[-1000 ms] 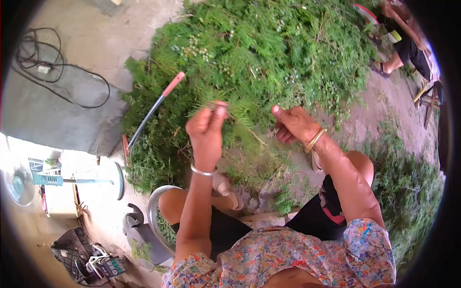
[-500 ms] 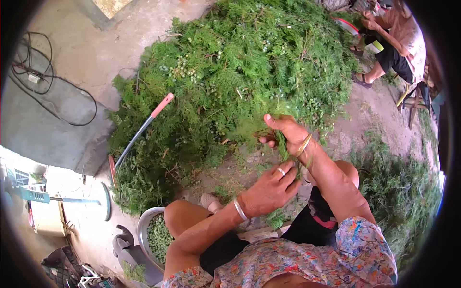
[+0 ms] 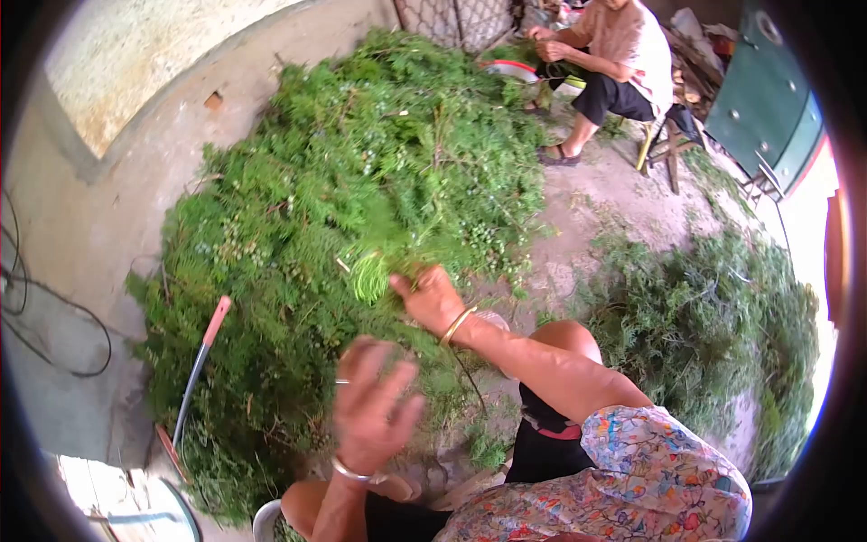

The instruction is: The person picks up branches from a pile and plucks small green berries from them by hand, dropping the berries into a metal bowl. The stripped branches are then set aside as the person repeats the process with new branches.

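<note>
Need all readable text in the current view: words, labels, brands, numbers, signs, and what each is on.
No readable text.
Green panel: no lettering I can make out.
Long-handled tool: no marking legible.
Patterned shirt: no words legible in the print.
Pile of green branches: no tag visible.
Clutter behind the seated person: too small and blurred to read.

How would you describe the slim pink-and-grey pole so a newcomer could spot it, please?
Find the big heap of leafy green branches. Along its left edge slants a slim grey pole; its pink grip stands out from the branches.
</note>
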Action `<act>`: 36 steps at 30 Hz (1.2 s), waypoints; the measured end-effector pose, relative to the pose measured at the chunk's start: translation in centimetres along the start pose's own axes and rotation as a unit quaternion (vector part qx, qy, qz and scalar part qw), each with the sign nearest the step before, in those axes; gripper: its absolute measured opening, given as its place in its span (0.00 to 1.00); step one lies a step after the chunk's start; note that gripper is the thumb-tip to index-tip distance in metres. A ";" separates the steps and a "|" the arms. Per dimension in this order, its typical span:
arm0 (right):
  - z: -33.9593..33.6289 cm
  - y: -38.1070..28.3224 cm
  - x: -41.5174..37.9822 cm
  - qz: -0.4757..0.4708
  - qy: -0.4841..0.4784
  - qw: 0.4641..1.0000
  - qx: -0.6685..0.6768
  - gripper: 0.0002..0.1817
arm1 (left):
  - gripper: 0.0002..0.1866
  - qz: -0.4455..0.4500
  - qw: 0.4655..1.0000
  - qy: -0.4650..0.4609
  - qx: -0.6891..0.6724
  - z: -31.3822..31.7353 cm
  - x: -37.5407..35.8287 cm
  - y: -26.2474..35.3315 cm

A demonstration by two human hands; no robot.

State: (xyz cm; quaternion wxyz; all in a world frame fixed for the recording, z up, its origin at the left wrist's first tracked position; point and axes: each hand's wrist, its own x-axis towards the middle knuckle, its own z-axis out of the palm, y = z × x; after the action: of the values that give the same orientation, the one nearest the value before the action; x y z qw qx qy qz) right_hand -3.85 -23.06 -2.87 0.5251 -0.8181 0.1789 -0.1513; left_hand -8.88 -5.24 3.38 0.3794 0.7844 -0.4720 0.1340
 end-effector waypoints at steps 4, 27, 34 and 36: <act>0.6 -1.8 -2.0 -0.039 -0.155 0.987 -0.003 0.13 | 0.14 -0.272 0.935 0.187 -0.132 -0.9 0.0 -3.2; 1.9 -2.1 -3.6 -0.093 -0.405 0.909 -0.022 0.20 | 0.06 -0.395 0.799 0.131 -0.435 -3.6 -2.1 -6.2; 2.3 -1.9 -3.4 -0.125 -0.365 0.922 0.018 0.20 | 0.07 -0.389 0.797 0.149 -0.438 -3.5 -3.0 -7.9; 2.0 -2.2 -3.4 -0.103 -0.362 0.926 0.026 0.19 | 0.06 -0.385 0.800 0.144 -0.438 -3.3 -2.6 -7.7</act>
State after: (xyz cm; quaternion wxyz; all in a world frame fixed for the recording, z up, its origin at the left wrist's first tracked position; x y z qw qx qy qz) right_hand -5.67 -19.09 -1.85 0.5572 -0.8170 -0.1121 0.0971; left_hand -3.28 0.86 0.54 0.7662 0.6237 -0.0792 -0.1329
